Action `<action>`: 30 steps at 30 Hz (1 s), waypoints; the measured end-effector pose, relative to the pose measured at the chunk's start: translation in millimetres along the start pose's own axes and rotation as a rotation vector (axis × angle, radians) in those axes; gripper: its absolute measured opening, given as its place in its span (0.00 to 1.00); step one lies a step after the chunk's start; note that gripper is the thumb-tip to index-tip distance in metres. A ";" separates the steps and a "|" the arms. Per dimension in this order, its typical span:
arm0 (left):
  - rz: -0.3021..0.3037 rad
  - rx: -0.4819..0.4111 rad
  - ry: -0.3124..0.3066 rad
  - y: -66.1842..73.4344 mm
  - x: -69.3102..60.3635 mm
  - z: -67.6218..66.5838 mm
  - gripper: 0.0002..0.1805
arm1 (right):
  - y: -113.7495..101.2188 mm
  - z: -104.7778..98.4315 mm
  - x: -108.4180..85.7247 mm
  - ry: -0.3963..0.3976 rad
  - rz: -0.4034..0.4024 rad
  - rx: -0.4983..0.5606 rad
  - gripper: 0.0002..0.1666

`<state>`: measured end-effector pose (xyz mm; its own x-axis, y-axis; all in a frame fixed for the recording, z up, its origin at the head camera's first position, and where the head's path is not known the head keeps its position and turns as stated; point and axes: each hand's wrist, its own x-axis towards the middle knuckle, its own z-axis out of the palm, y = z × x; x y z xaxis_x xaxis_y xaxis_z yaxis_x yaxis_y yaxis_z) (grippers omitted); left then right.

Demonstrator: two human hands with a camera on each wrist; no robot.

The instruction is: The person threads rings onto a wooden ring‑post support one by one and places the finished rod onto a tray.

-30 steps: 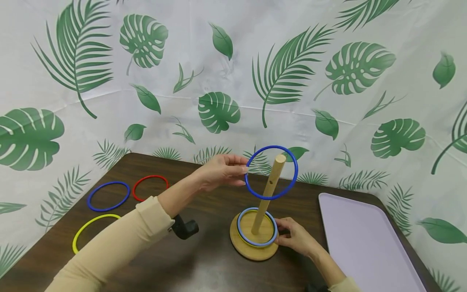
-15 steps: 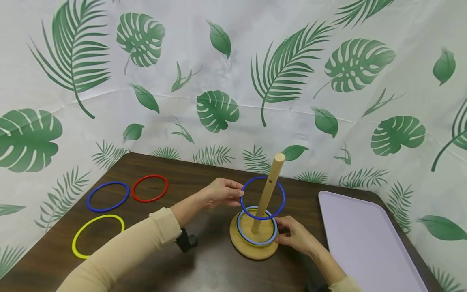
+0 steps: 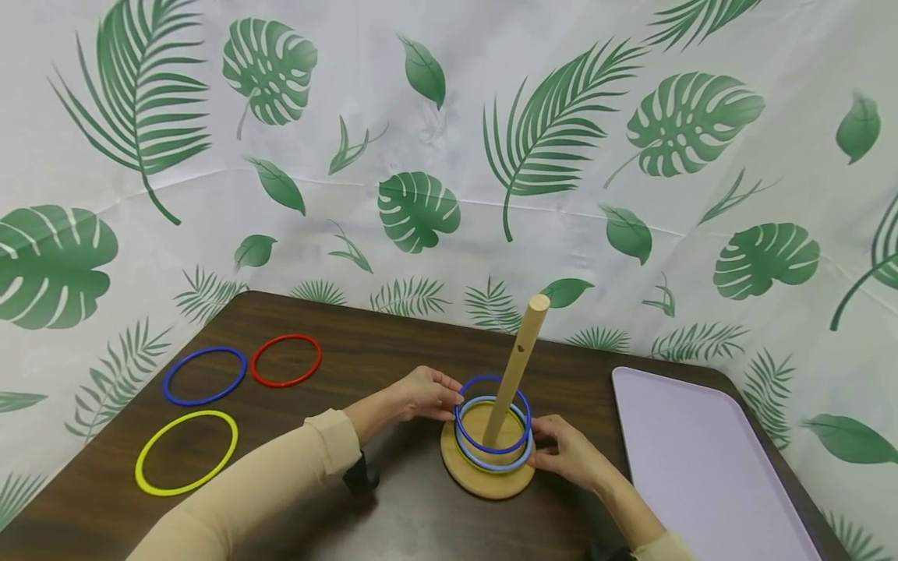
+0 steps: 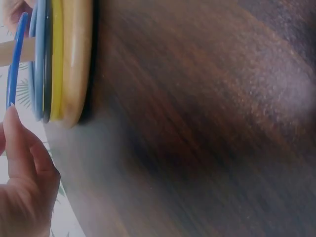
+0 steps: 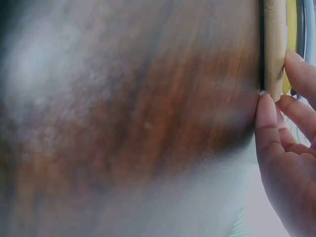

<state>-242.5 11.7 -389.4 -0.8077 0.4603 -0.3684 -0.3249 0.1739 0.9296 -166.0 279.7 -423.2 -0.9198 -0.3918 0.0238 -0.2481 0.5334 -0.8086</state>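
Note:
A wooden post (image 3: pixel 517 360) stands upright on a round wooden base (image 3: pixel 484 486). Thumb and fingers of my left hand (image 3: pixel 425 394) pinch the left edge of a dark blue ring (image 4: pixel 17 59), which encircles the post low down, just above the stack. Rings stacked on the base include light blue (image 3: pixel 494 469), a dark one (image 4: pixel 48 64) and yellow (image 4: pixel 57 64). At the right, my right hand (image 3: pixel 570 450) pinches the rim of the base; the right wrist view has its thumb at the underside edge and a fingertip on top.
On the table (image 3: pixel 400 506), at the left, lie another blue ring (image 3: pixel 192 403), a red ring (image 3: pixel 282 385) and a yellow ring (image 3: pixel 164 492). A pale lilac tray (image 3: pixel 701 460) lies at the right. Behind hangs a leaf-printed cloth (image 3: pixel 477 47).
My left hand has lowered the dark blue ring from around the post's top to just above the stack. My right hand has stayed at the base.

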 end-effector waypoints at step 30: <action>0.009 0.107 0.021 -4.5 -0.7 10.2 0.07 | -1.8 0.4 0.1 0.006 -0.012 -0.015 0.31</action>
<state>-235.4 19.4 -393.3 -0.8211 0.4440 -0.3587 -0.2638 0.2620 0.9283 -165.5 278.4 -421.9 -0.9187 -0.3933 0.0369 -0.2633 0.5400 -0.7994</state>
